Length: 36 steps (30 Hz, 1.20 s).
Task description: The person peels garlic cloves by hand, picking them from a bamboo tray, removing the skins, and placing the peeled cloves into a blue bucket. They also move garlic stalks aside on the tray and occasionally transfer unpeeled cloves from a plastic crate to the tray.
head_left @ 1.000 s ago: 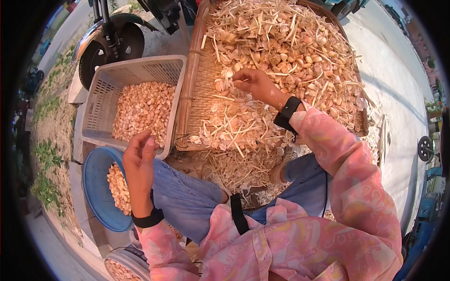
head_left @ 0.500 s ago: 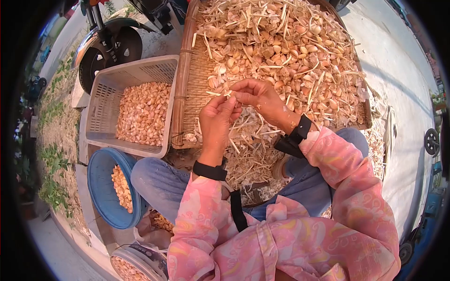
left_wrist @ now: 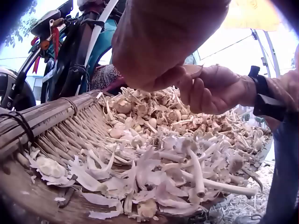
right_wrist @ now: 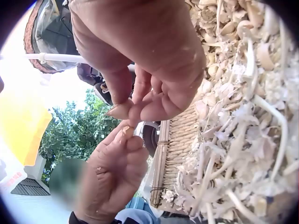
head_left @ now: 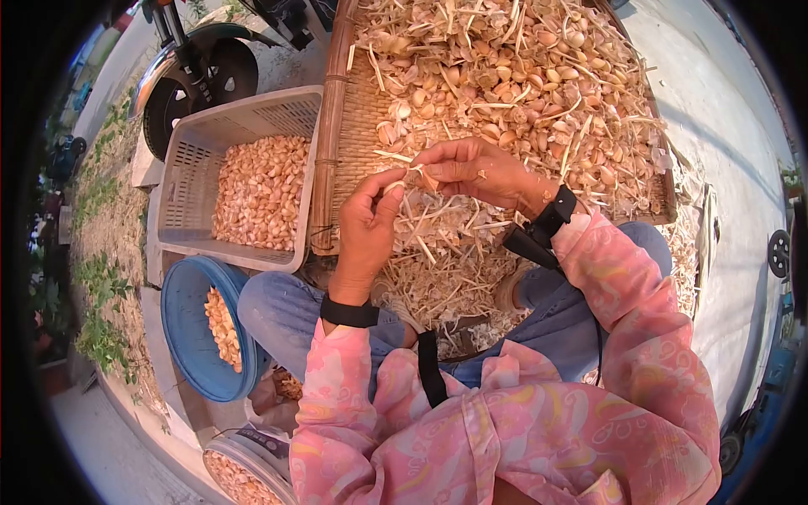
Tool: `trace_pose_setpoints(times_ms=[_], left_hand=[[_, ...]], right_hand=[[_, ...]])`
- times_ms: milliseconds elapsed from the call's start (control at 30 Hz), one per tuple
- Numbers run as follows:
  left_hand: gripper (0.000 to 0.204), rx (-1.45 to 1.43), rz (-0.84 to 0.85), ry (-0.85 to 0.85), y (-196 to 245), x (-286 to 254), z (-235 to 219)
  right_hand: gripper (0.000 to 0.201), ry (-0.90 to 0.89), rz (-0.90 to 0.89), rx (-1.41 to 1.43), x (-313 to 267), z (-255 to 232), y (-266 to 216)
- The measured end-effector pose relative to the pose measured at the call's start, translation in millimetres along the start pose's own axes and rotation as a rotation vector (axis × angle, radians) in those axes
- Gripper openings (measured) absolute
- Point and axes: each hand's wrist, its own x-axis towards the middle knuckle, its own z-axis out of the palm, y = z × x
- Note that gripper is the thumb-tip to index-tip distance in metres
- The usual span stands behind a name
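Both hands meet over the near left part of a woven tray heaped with garlic. My right hand pinches a garlic clove between thumb and forefinger, its pointed end showing in the right wrist view. Right beside those fingertips is my left hand, with thumb and forefinger drawn together on a small pale garlic clove, mostly hidden by the fingers. Beneath the hands lie papery skins and dry stalks. Loose cloves are piled farther back on the tray.
Left of the tray stands a grey plastic crate holding many cloves. Nearer are a blue bucket with paler cloves and a white bucket of cloves. A wheel stands behind the crate. Skins and stalks litter the ground between the legs.
My left hand came from beside the crate and blue bucket to meet the right hand over the tray. Since then both have shifted slightly, and their fingertips have parted a little.
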Motion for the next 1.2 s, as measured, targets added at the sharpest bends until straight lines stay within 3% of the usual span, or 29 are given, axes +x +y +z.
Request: trace_pose_setpoints(times_ms=[67,200,267,367,500,600,700,733,833,867,933,967,1000,1033,1100,1167,1200], left_hand=[[0.025,-0.126,-0.097,0.067,6,-7,-5],[0.019,-0.864,-0.513,-0.014,20,-17,-6],[0.017,-1.002,-0.513,-0.019,12,-20,2],[0.013,-1.079,-0.503,0.056,5,-23,9],[0.013,-0.904,-0.335,0.111,0,-27,14],[0.014,-0.872,-0.274,0.102,0,-30,21],[0.016,-0.993,-0.331,0.111,4,-33,29],[0.017,-1.041,-0.363,0.122,7,-34,30],[0.018,-1.120,-0.444,0.087,18,-33,15],[0.017,-1.026,-0.419,0.127,21,-30,0],[0.017,-0.812,-0.306,0.198,25,-12,-47],[0.026,-0.598,-0.270,0.220,22,1,-81],[0.035,-0.265,-0.317,0.314,28,15,-100],[0.045,0.071,-0.358,0.404,31,23,-119],[0.054,0.641,-0.131,0.529,-21,26,-186],[0.045,0.568,-0.216,0.514,20,-11,-199],[0.045,0.552,-0.249,0.517,19,-35,-212]], right_hand=[[0.024,0.027,-0.050,0.069,1,3,2],[0.022,0.010,-0.215,-0.078,3,21,10],[0.021,-0.089,-0.218,-0.111,0,31,12],[0.023,0.033,-0.479,-0.581,0,38,14],[0.018,0.029,-0.444,-0.743,-10,48,5],[0.016,0.110,-0.497,-1.135,-10,52,3],[0.017,0.256,-0.589,-0.996,-4,49,15],[0.017,0.288,-0.493,-0.788,-3,48,17],[0.021,0.232,-0.215,-0.631,4,28,21],[0.032,0.192,-0.208,-0.918,2,21,18],[0.033,0.159,-0.156,-1.331,-10,18,17],[0.034,0.137,-0.119,-1.538,-16,19,16],[0.032,0.153,-0.042,-1.572,-18,24,12],[0.030,0.218,-0.081,-1.571,-17,23,12],[0.027,0.355,-0.176,-1.560,-8,17,11],[0.018,0.436,-0.276,-1.538,1,2,9],[0.017,0.477,-0.298,-1.533,7,-7,10]])
